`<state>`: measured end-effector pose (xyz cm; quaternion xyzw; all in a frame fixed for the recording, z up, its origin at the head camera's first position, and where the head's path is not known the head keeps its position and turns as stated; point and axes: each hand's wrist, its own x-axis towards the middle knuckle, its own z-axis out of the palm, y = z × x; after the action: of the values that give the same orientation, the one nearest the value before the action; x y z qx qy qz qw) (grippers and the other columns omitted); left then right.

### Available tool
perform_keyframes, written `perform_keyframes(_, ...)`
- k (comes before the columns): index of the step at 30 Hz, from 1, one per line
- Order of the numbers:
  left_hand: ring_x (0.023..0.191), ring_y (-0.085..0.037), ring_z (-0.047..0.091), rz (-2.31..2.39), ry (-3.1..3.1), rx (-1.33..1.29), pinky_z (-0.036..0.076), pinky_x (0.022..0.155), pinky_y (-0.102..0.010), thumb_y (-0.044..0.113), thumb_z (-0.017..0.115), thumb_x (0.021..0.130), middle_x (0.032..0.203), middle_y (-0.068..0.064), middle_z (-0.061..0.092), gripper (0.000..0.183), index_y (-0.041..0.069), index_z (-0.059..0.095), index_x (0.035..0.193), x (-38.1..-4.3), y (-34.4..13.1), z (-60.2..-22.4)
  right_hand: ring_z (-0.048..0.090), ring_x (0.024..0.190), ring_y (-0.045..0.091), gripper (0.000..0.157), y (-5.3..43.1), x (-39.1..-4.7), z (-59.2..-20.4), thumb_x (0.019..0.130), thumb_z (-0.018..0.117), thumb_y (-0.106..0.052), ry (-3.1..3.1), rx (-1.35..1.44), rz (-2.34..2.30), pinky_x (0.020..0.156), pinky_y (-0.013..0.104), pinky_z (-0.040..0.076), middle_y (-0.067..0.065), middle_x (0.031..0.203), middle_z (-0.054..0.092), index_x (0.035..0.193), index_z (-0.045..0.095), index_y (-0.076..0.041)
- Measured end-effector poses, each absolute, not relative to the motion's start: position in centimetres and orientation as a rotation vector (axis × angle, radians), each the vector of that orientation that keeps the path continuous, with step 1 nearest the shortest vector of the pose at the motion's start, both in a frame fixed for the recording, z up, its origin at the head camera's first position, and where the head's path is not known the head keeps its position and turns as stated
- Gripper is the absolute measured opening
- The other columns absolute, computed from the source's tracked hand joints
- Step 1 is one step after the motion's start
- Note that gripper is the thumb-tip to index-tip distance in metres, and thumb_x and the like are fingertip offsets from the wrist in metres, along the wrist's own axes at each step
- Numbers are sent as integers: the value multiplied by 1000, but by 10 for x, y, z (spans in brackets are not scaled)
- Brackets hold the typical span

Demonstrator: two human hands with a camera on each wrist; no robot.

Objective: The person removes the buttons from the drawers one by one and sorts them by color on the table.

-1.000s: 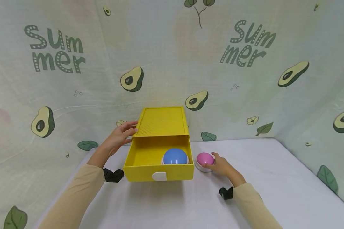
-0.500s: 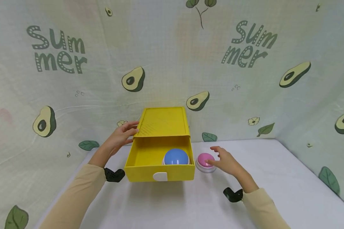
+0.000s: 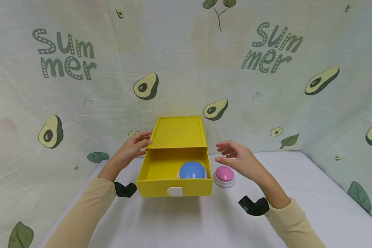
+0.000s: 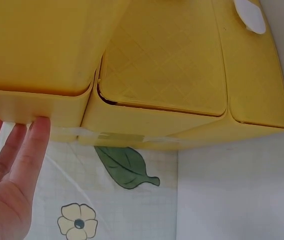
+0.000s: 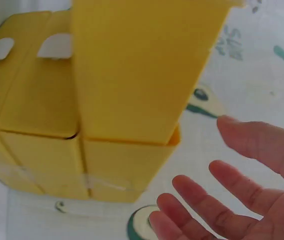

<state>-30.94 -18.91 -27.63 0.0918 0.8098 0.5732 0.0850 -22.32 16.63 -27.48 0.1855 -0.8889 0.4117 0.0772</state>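
Observation:
A yellow drawer unit (image 3: 178, 132) stands on the white table with its top drawer (image 3: 155, 188) pulled out. Inside that drawer, at its right, sits a blue dome on a white base, like a push light (image 3: 192, 170). A smaller pink dome on a white base (image 3: 224, 174) lies on the table right of the unit. My left hand (image 3: 131, 150) touches the unit's left side with extended fingers, as the left wrist view also shows. My right hand (image 3: 240, 160) hovers above and behind the pink dome, fingers loosely bent and thumb apart, holding nothing.
Lower drawers with white tabs (image 5: 55, 46) show beneath the top one in the right wrist view. A patterned cloth (image 3: 173, 51) hangs close behind the unit. Table surface (image 3: 282, 179) extends to the right.
My right hand has come off the pink dome and risen up and back beside the drawer unit. The pink dome stays on the table. My left hand keeps its place on the unit.

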Motion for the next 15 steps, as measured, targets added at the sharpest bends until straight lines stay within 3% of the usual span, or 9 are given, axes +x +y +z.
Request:
perform_keyframes(9, 134, -34, 34, 1706, 2418, 269, 30, 108, -55, 27, 48, 96, 148, -13, 31, 54, 15, 29, 145, -309, -188, -276, 55, 107, 24, 39, 146, -215, -251, 84, 68, -21, -2679, 834, 1146, 94, 44, 48, 7, 118, 61, 119, 58, -8)
perform_keyframes(15, 134, -34, 34, 1704, 2423, 255, 30, 108, -55, 27, 48, 96, 147, -13, 32, 54, 15, 29, 145, -308, -188, -276, 54, 110, 29, 41, 133, -216, -243, 82, 70, -19, -2760, 1017, 999, 95, 44, 47, 9, 120, 60, 119, 58, -6)
